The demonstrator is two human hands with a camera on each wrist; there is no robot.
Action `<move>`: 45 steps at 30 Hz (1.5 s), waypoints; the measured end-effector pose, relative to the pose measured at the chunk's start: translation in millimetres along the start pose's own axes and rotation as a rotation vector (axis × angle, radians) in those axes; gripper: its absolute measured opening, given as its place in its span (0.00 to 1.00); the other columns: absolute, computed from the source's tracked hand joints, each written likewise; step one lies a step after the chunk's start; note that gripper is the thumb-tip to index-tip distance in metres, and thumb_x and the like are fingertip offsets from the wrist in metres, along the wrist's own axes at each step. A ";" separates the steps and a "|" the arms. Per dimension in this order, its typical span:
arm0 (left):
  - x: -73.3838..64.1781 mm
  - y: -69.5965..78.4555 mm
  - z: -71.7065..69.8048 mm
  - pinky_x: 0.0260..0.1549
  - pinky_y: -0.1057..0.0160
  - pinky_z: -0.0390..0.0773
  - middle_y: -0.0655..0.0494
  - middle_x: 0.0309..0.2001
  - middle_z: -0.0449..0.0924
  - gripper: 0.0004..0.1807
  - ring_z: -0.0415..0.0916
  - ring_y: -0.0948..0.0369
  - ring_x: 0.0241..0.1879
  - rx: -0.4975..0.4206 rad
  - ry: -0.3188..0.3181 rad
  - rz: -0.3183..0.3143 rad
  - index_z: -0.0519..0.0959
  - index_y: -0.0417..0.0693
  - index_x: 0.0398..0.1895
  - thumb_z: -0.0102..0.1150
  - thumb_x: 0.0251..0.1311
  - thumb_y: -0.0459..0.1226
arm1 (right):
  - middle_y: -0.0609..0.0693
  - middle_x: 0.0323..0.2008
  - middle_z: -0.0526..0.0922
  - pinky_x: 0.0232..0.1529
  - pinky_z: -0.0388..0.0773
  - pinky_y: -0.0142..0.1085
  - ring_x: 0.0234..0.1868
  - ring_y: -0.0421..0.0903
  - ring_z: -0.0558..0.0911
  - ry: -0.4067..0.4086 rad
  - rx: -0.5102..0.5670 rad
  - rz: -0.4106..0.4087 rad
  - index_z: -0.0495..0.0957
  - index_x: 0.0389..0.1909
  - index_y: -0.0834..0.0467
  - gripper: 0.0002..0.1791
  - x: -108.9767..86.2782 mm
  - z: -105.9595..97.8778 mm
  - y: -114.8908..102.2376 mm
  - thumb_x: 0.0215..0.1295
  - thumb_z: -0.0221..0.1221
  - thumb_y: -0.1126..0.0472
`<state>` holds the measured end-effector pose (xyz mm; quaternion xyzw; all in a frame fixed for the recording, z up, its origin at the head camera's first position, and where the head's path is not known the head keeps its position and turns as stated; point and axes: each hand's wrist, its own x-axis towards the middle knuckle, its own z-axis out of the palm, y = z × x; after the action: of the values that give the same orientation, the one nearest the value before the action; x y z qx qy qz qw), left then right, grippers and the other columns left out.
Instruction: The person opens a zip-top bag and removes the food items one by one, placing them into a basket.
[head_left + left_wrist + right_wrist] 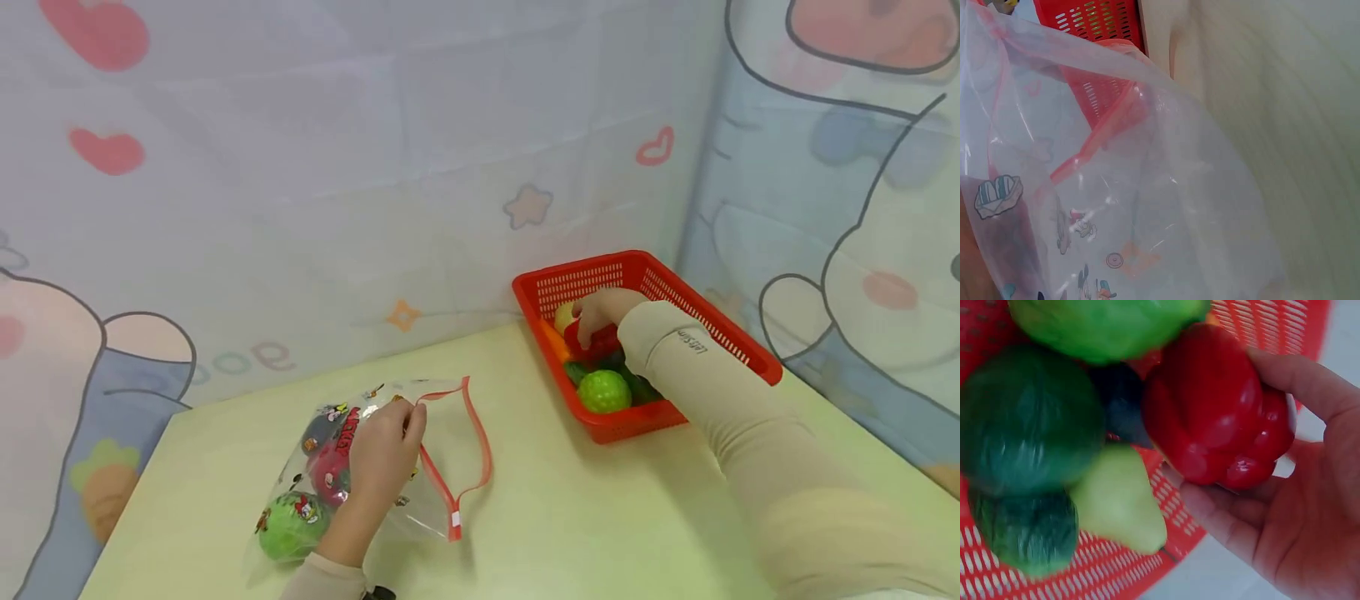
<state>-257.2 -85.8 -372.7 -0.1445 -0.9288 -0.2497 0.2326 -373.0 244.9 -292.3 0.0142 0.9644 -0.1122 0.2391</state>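
Observation:
My right hand (pixel 603 308) reaches into the red basket (pixel 708 315). In the right wrist view its thumb and fingers grip a red bell pepper (pixel 1210 406). On the table's left side, my left hand (pixel 382 450) pinches the upper side of a clear zip bag (pixel 427 517) with cartoon prints. The bag lies with its red-edged mouth (pixel 486 454) gaping toward the basket. Inside it are a green round item (pixel 291 527), a pinkish-red one (pixel 330 473) and a dark one (pixel 321 429). The left fingertips are partly hidden.
Around the pepper in the basket lie a bumpy light-green item (pixel 604 392), a pale green pear (pixel 1122 500), a dark green round item (pixel 1029 419) and an orange piece (pixel 555 340). A printed cloth (pixel 450 167) hangs behind the pale yellow table (pixel 570 517).

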 end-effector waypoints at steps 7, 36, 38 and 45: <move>-5.9 -1.5 2.8 0.16 0.67 0.56 0.60 0.12 0.61 0.20 0.57 0.65 0.15 -0.003 -0.024 -0.023 0.65 0.51 0.13 0.48 0.64 0.42 | 0.56 0.49 0.73 0.48 0.75 0.45 0.46 0.52 0.71 0.058 -0.057 0.151 0.75 0.51 0.56 0.29 6.0 18.9 0.8 0.44 0.69 0.55; 6.6 -0.9 -9.5 0.17 0.65 0.57 0.59 0.12 0.62 0.20 0.57 0.64 0.15 0.025 0.074 0.039 0.65 0.50 0.11 0.49 0.63 0.41 | 0.51 0.56 0.73 0.58 0.67 0.46 0.56 0.49 0.72 0.140 -0.276 -0.500 0.65 0.63 0.50 0.26 -67.2 -20.2 -84.4 0.65 0.51 0.48; 7.1 0.2 -8.8 0.17 0.65 0.57 0.59 0.12 0.62 0.20 0.57 0.64 0.15 0.024 0.078 0.038 0.65 0.51 0.11 0.49 0.63 0.41 | 0.50 0.56 0.74 0.57 0.69 0.44 0.55 0.48 0.73 0.102 -0.310 -0.541 0.66 0.62 0.49 0.25 -72.9 -9.6 -94.9 0.66 0.51 0.49; 6.6 2.5 -8.3 0.15 0.66 0.56 0.59 0.12 0.63 0.20 0.57 0.64 0.14 0.018 0.102 0.036 0.66 0.50 0.12 0.49 0.63 0.41 | 0.46 0.57 0.75 0.59 0.68 0.40 0.56 0.45 0.74 -0.007 -0.566 -0.729 0.69 0.60 0.49 0.20 -70.3 53.7 -132.9 0.68 0.50 0.55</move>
<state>-258.8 -87.1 -362.0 -0.1460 -0.9153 -0.2440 0.2853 -296.9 105.3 -278.0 -0.3921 0.8984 0.0788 0.1817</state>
